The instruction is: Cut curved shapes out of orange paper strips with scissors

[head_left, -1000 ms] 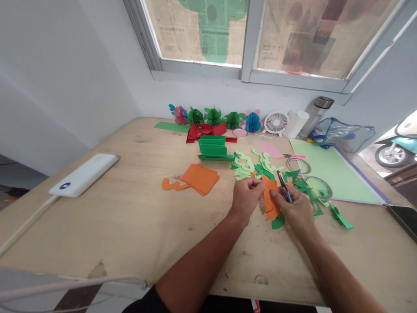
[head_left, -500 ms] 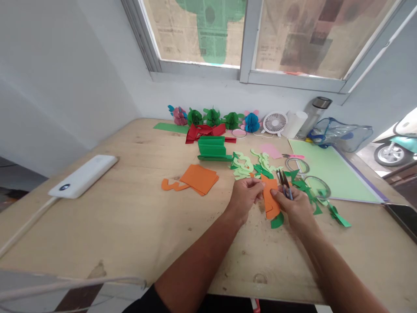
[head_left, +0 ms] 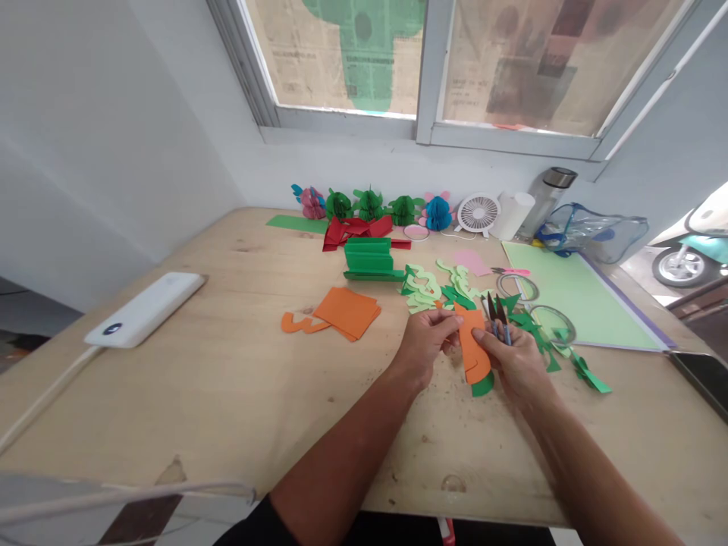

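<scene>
Between my hands is a piece of orange paper [head_left: 474, 350], partly cut along its lower edge. My left hand [head_left: 428, 341] pinches its upper left edge between thumb and fingers. My right hand [head_left: 519, 360] is closed, its thumb pressed on the paper's right side, and it also holds a pair of small scissors [head_left: 499, 318] with the dark blades pointing up and away. A green paper scrap [head_left: 483, 384] lies just under the orange paper's lower end. Left of my hands rests a stack of orange paper squares [head_left: 346, 311] beside a wavy orange strip [head_left: 301, 324].
Light green cut-outs [head_left: 422, 287], green scraps [head_left: 535, 330] and tape rolls [head_left: 551, 326] lie beyond my hands. Folded green paper [head_left: 368, 256] and red paper [head_left: 358, 230] sit further back. Paper figures [head_left: 369, 203] and a small fan [head_left: 478, 214] line the wall. A power bank [head_left: 146, 309] is at left.
The scissors and orange paper have shifted very slightly in my right hand. Both hands keep nearly the same place and grip.
</scene>
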`<action>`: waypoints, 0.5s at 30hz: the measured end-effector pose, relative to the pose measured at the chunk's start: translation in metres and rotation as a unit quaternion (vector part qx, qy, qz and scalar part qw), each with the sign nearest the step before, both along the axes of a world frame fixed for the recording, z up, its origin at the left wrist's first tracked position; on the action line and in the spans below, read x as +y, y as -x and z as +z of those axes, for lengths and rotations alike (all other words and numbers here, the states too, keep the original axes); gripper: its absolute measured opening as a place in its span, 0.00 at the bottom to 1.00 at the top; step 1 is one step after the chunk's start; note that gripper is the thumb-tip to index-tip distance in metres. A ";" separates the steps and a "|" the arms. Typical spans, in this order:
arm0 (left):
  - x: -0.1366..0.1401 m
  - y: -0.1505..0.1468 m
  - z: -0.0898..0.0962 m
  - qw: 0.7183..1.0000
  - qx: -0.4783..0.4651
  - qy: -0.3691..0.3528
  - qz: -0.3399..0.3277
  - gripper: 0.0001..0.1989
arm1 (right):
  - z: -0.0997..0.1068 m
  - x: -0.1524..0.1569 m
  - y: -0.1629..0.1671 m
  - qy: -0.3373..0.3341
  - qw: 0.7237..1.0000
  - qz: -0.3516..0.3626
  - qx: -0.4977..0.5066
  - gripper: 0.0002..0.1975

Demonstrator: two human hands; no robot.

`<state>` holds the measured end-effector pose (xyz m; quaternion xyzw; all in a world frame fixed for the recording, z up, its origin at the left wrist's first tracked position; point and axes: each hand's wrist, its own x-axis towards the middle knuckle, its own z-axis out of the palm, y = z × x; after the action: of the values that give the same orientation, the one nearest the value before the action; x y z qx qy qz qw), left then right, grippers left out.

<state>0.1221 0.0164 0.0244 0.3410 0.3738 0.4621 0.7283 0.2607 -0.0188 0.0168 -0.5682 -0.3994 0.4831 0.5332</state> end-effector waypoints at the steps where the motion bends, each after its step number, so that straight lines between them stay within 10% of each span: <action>1: 0.000 0.000 0.000 1.000 0.001 0.000 -0.003 0.08 | 0.000 0.000 0.000 -0.001 1.000 -0.003 0.003 0.17; 15: -0.005 -0.003 -0.001 0.997 0.054 -0.034 -0.033 0.11 | 0.012 -0.002 0.006 0.015 0.996 -0.074 0.040 0.20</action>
<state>0.1252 0.0116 0.0236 0.4020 0.3855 0.4310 0.7099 0.2546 -0.0205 0.0285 -0.5845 -0.3267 0.4708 0.5744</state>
